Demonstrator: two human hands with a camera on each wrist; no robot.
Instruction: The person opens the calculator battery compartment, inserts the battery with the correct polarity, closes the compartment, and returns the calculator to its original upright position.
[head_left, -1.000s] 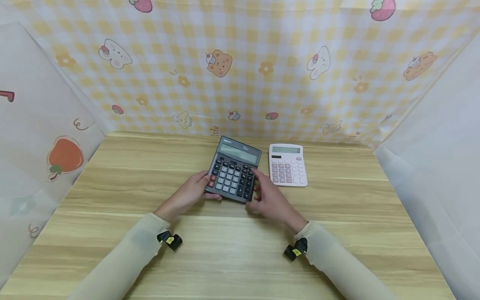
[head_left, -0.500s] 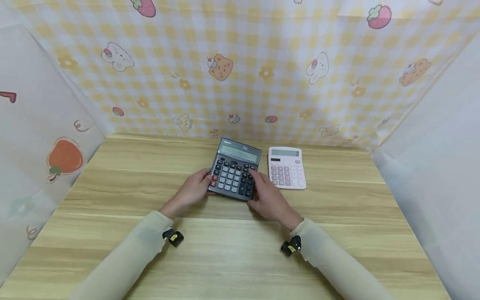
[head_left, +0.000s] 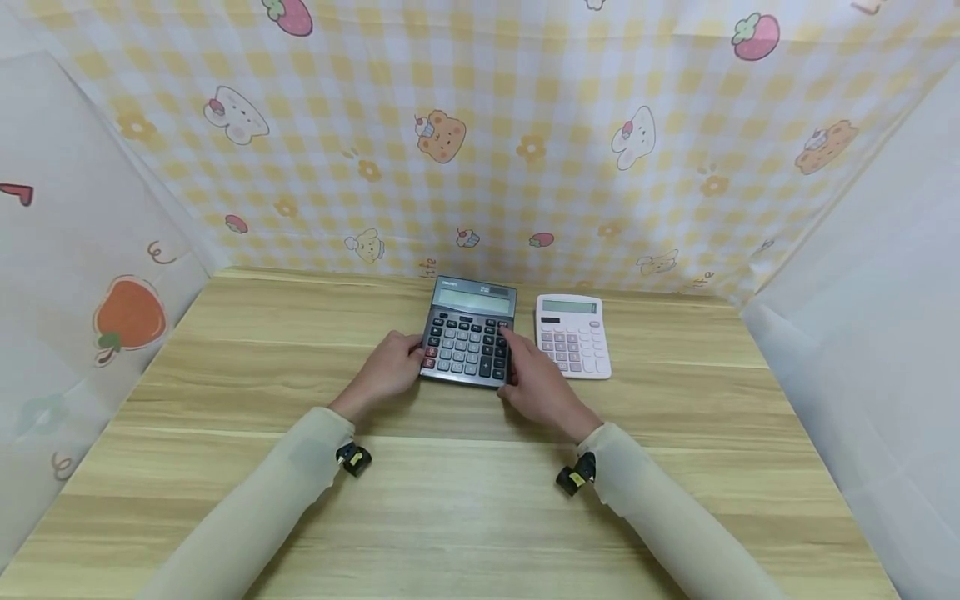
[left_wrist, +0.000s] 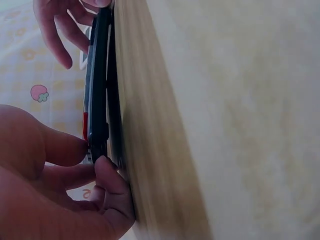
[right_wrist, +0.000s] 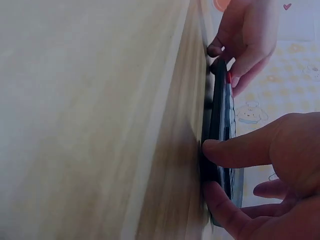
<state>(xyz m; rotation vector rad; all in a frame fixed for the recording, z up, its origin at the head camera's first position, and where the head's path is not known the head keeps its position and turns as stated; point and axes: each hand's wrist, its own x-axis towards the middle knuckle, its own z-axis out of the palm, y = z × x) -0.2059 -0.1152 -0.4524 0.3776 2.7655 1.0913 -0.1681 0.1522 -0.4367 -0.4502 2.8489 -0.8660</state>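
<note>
A dark grey desk calculator [head_left: 465, 333] lies nearly square to the back wall, its screen at the far end and two red keys at its left. My left hand [head_left: 390, 365] grips its left side near the front corner, and the left wrist view shows fingers [left_wrist: 112, 177] pinching that edge. On the opposite side my right hand [head_left: 542, 382] holds the right edge, with fingertips [right_wrist: 214, 149] against the casing in the right wrist view. The calculator's underside is close to the tabletop; I cannot tell whether it touches all along. A pink calculator [head_left: 592, 333] lies flat just right of my right hand.
The wood-grain table [head_left: 450, 517] ends at a yellow checked cloth [head_left: 495, 192] right behind both calculators. White sheets [head_left: 67, 350] hang along the left and right sides. A small black camera [head_left: 354, 458] is strapped to each wrist.
The dark calculator has turned counterclockwise from a slant to nearly straight, and its front edge is farther back. Left fingers that showed beneath its front corner are now hidden. The pink calculator stays put.
</note>
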